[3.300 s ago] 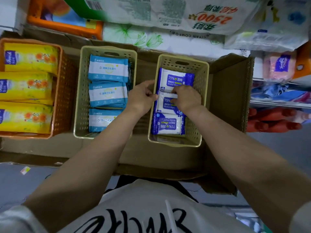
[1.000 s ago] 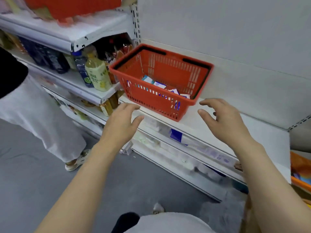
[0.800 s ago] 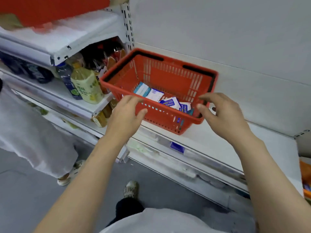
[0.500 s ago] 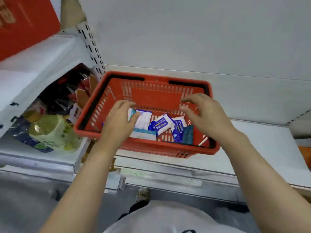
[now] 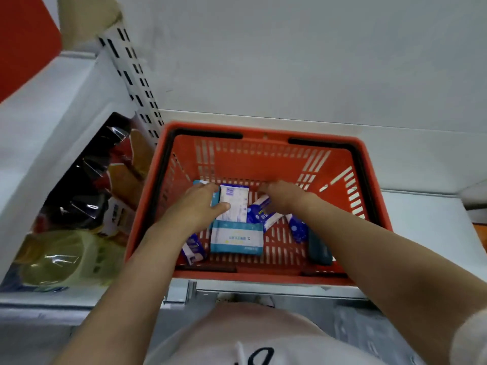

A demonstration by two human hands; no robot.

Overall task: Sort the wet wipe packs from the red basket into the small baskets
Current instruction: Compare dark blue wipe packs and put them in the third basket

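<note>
Both hands are now down inside the basket [image 5: 266, 279] on the shelf. Left hand [image 5: 196, 210] grips a white pack [image 5: 234, 204]; right hand [image 5: 283, 197] grip: can't tell. Risk: mixed packs [image 5: 237, 238] overlap, wrong type lifted together.

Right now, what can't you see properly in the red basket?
All from the head view:
- Right hand: its fingers point away, so any grip is hidden.
- Small print on the white pack that the left hand holds: too blurry.
- Dark blue pack: partly under the right forearm.
- Pack near the red basket front: partly under the left wrist.
</note>
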